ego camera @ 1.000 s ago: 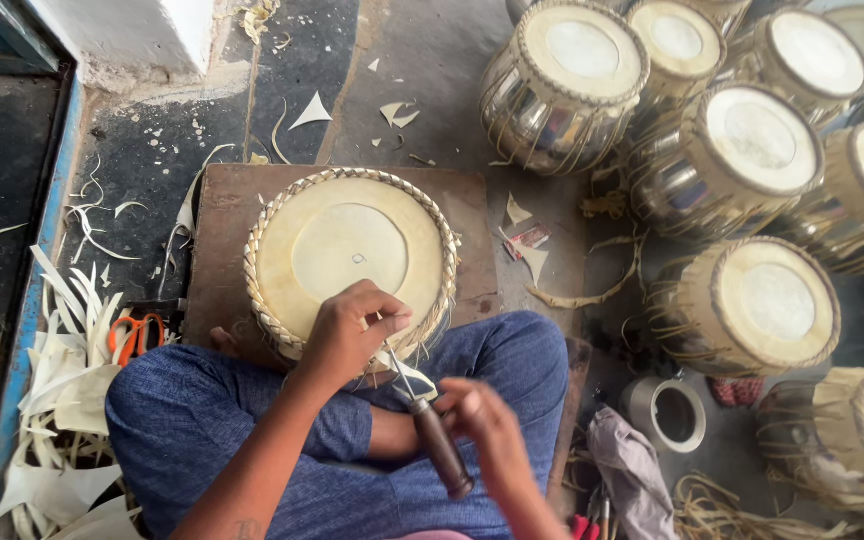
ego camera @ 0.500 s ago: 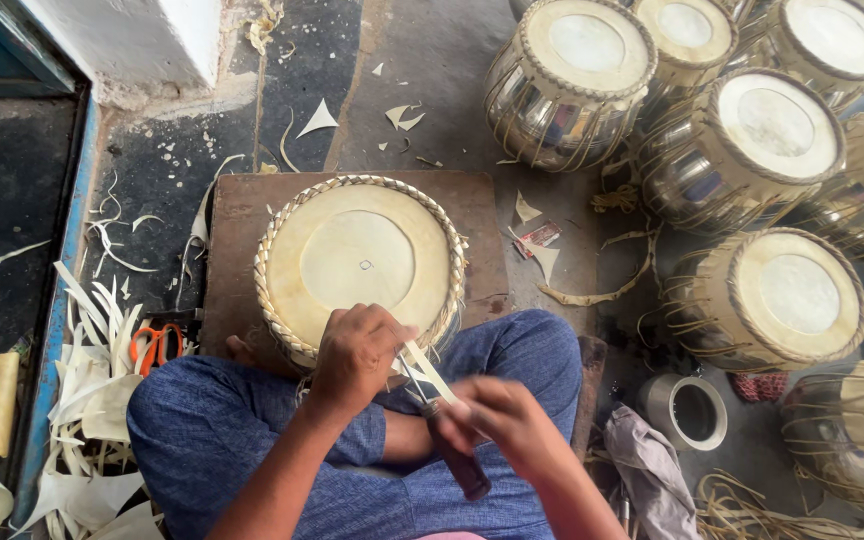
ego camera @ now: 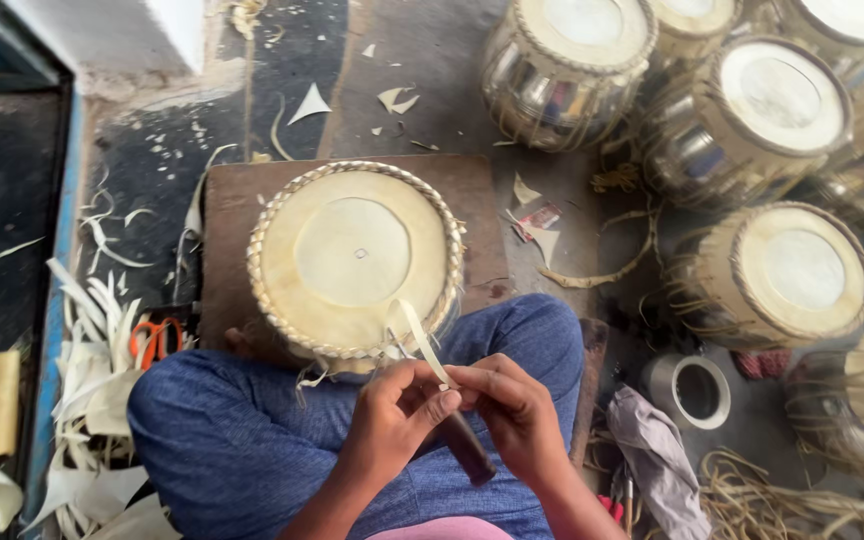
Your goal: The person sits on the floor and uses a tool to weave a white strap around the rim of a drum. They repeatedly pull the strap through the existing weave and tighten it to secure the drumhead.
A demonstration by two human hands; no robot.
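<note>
A round drum head (ego camera: 354, 255) with a braided rim lies on a brown board (ego camera: 232, 215) in front of my crossed legs in blue trousers. My left hand (ego camera: 397, 415) and my right hand (ego camera: 512, 410) meet just below the drum's near rim. Both pinch a thin pale hide strip (ego camera: 420, 340) that curls up toward the rim. A dark-handled tool (ego camera: 467, 448) sticks out beneath my hands; which hand grips it is hidden.
Several finished metal-bodied drums (ego camera: 762, 110) crowd the right side. Pale hide scraps (ego camera: 92, 340) and orange-handled scissors (ego camera: 157, 338) lie at left. A tape roll (ego camera: 690, 390), a grey cloth (ego camera: 657, 455) and loose lacing (ego camera: 752, 500) sit at lower right.
My left hand came off the drum's rim and drew back to meet my right hand. The pale strip now stands up between them, and the view moved closer.
</note>
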